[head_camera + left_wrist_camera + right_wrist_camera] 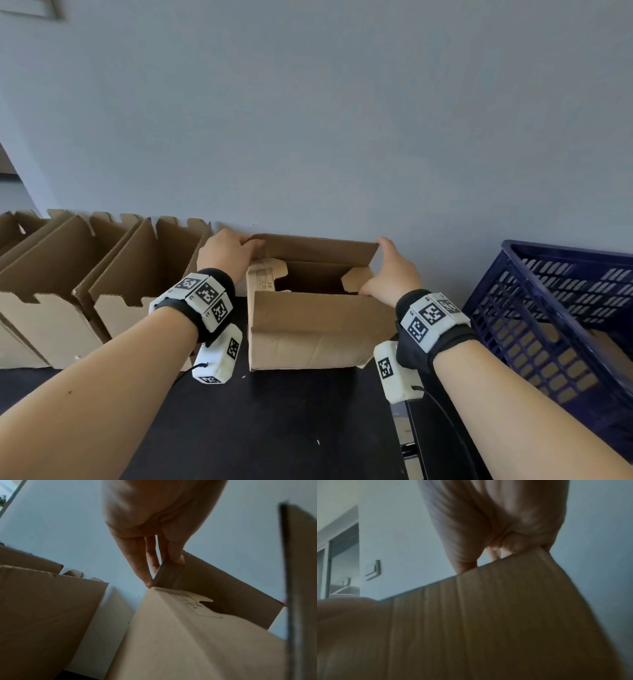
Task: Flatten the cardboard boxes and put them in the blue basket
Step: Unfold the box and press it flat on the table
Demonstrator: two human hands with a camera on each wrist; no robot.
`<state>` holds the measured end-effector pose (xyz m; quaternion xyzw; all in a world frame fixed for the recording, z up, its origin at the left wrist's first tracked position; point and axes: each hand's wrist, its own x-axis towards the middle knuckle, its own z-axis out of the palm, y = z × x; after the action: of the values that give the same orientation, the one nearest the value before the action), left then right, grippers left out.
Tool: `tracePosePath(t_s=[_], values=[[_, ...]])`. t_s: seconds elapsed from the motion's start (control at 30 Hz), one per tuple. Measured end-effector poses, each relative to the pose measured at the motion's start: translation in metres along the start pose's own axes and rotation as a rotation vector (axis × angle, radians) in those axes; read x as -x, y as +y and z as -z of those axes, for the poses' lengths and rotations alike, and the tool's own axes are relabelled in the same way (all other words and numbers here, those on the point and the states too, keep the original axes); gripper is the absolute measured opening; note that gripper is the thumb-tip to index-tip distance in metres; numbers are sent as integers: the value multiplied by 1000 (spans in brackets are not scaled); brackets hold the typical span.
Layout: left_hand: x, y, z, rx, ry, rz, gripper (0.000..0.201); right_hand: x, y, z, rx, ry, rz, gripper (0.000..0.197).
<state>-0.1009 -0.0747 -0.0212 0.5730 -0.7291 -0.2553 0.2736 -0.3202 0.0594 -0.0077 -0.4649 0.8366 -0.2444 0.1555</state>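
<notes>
An open-topped cardboard box [308, 329] stands on the black table against the wall, its flaps up. My left hand [227, 253] pinches the far-left corner of the box's back flap [167, 573], thumb inside and fingers behind. My right hand [390, 270] grips the far-right corner of the box, thumb on the small side flap [358, 279]; in the right wrist view its fingers curl over the cardboard edge [505, 566]. The blue basket [555, 318] stands tilted just right of the box, with flat cardboard visible through its slats.
Several more open cardboard boxes [113, 274] stand in a row along the wall to the left; the nearest one [44, 615] sits close beside my left hand. The black table [267, 428] stretches toward me, its edge at the lower right.
</notes>
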Motion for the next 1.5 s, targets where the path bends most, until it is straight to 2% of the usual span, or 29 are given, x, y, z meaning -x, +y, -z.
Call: tracePosePath(t_s=[0.1,0.2,0.33,0.4,0.53,0.6,0.7,0.8,0.83,0.93,1.0,1.07,1.17,1.23,1.33,1.4,1.5], values=[[1,4,8,5,58,-49,34,8,9,1,89,-30,-54,89],[5,13,13,27,90,-101,40,16,14,-1,169,-151,-137,82],[19,23,9,-9,48,-180,36,17,14,-16,184,-222,-153,45],[23,23,7,-11,38,-197,33,17,13,-21,186,-228,-172,40],[25,21,5,3,27,-230,35,22,12,-24,228,-183,-250,47],[27,20,6,6,27,-239,38,21,13,-25,239,-167,-261,42],[25,17,6,45,-4,-181,33,19,10,-22,186,-163,-261,29],[22,11,4,62,-12,-122,21,15,5,-17,144,-133,-248,28],[20,9,2,57,-19,-101,24,14,4,-15,132,-121,-249,27],[15,0,-5,42,-127,0,70,11,3,-12,80,-115,-250,27],[13,-4,-8,25,-196,71,95,10,5,-12,51,-118,-247,28],[12,-8,-11,-27,-258,110,110,9,8,-13,37,-113,-245,29],[14,-9,-18,-137,-308,134,122,10,11,-12,23,-103,-243,30],[15,-11,-21,-198,-279,129,117,11,11,-11,15,-89,-247,30],[15,-9,-22,-206,-267,115,87,12,12,-6,33,-66,-237,19],[16,-6,-21,-118,-288,139,69,12,14,-3,70,-52,-235,24],[16,-2,-19,100,-304,170,58,12,20,0,98,-44,-241,30]])
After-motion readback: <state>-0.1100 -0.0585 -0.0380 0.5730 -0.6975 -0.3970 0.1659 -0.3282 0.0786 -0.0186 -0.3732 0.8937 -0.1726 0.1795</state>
